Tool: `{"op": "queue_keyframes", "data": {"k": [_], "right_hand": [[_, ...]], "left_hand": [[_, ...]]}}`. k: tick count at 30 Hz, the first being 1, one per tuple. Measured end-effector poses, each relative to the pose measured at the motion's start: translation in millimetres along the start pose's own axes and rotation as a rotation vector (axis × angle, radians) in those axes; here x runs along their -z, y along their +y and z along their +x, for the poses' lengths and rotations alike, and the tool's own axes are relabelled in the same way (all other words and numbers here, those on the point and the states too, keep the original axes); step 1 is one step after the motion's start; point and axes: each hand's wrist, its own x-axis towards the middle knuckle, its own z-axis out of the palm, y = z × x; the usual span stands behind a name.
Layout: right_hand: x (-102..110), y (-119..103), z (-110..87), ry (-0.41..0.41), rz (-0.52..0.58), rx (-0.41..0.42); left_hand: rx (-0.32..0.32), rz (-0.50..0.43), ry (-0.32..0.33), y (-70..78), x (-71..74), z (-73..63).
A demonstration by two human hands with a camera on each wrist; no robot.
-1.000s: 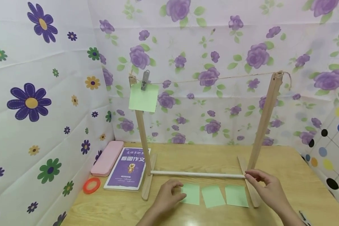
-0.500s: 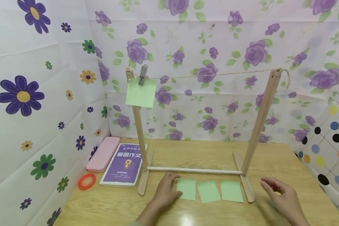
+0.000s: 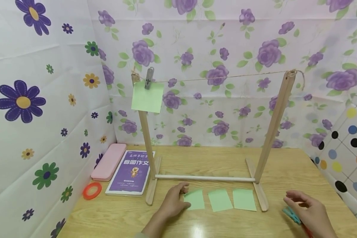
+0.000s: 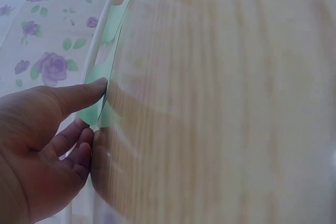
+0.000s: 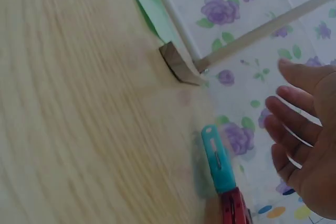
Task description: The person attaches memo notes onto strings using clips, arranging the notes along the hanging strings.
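Sheets of green paper lay in a row on the surface (image 3: 223, 228) in the head view: a left note (image 3: 196, 200), a middle note (image 3: 220, 200) and a right note (image 3: 244, 200), all in front of a white rod (image 3: 205, 178) joining two wooden posts. The left hand (image 3: 173, 201) was at the left note's left edge, thumb and fingers apart. The right hand (image 3: 310, 211) hovered right of the frame over a teal clip (image 3: 292, 215). A string (image 3: 196, 79) ran between the post tops, and near its left end a gray clip (image 3: 149, 78) held a hung note (image 3: 147, 97). Further left were a purple book (image 3: 131, 173), a pink case (image 3: 108, 162) and an orange ring (image 3: 85, 191).

From the left wrist, the thumb tip met the left note while the other fingers curled below it, a gap between; whether they pinched the paper could not be told.

From the right wrist, the teal clip lay on the surface, a red clip (image 5: 233, 205) just beside its near end. The right hand's fingers were loosely spread, apart from both clips.
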Motion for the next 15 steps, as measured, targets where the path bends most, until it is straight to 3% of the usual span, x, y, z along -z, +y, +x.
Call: {"op": "queue_keyframes", "data": {"k": [8, 15], "right_hand": [[-2.8, 30.7, 1.7, -0.263, -0.105, -0.006], [-0.3, 40.9, 0.9, -0.273, -0.101, 0.026]], "left_hand": [[-0.016, 0.037, -0.015, -5.8, 0.6, -3.4], [-0.04, 0.039, -0.013, -5.1, 6.3, -3.1]]}}
